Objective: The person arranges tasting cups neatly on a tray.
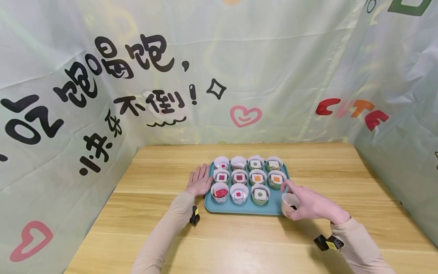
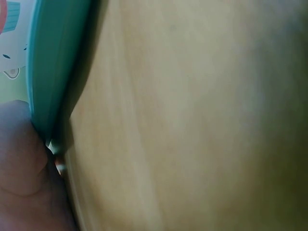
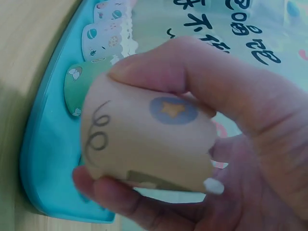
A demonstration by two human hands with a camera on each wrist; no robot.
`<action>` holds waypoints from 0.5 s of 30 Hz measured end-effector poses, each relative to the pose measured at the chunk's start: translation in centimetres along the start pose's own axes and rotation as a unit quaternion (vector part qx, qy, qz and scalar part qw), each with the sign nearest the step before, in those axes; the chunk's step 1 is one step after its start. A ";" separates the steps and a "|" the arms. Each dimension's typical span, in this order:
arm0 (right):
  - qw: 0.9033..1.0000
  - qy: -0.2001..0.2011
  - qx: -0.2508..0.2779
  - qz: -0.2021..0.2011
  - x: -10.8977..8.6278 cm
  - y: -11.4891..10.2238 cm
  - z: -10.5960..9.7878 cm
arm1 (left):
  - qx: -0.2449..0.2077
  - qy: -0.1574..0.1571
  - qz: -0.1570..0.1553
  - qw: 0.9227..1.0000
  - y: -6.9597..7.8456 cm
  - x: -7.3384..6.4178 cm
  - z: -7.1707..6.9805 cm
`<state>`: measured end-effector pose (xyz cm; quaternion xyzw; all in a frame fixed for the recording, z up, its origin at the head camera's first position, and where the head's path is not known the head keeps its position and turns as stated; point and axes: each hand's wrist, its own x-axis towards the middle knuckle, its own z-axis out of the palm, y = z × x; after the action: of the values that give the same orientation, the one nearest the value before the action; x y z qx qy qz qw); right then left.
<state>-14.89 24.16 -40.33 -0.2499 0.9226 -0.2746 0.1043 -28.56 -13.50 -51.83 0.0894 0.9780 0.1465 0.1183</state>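
Note:
My right hand pinches a small paper baking cup between thumb and fingers. The cup is cream with a star on a blue oval and a dark spiral; in the head view something dark shows inside it. It is held tilted at the front right corner of a blue tray. On the tray stand several more paper cups, among them a green one with a white square inside. My left hand lies with fingers straight along the tray's left edge, its thumb at the rim.
Most cups hold white pieces with coloured squares or dots; the front left cup holds something red. The tray rests on a wooden table. Printed cloth hangs behind and on both sides.

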 end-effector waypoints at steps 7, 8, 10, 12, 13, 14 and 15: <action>0.998 0.058 0.004 -0.016 0.1 0.5 0.0 | 0.001 -0.004 -0.002 1.000 0.1 -0.1 -0.1; 0.998 0.066 0.005 -0.016 0.1 0.5 0.0 | 0.003 -0.005 -0.003 1.000 0.1 -0.1 -0.1; 0.997 0.081 0.008 -0.014 0.1 0.7 0.1 | 0.003 -0.006 -0.003 1.000 0.0 0.0 -0.1; 0.995 0.099 0.016 -0.015 0.2 0.8 0.3 | 0.004 -0.006 -0.003 1.000 0.0 0.1 0.0; 0.994 0.109 0.021 -0.019 0.2 0.9 0.4 | 0.003 -0.005 -0.002 1.000 0.0 0.1 0.0; 0.992 0.120 0.025 -0.021 0.2 1.1 0.6 | 0.004 -0.005 -0.002 1.000 -0.1 0.1 0.0; 0.990 0.132 0.029 -0.025 0.3 1.2 0.7 | 0.004 -0.005 -0.002 1.000 -0.1 0.1 0.0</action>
<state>-15.37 24.55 -41.62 -0.2313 0.9133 -0.3346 -0.0185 -28.70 -13.54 -51.90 0.0888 0.9781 0.1419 0.1235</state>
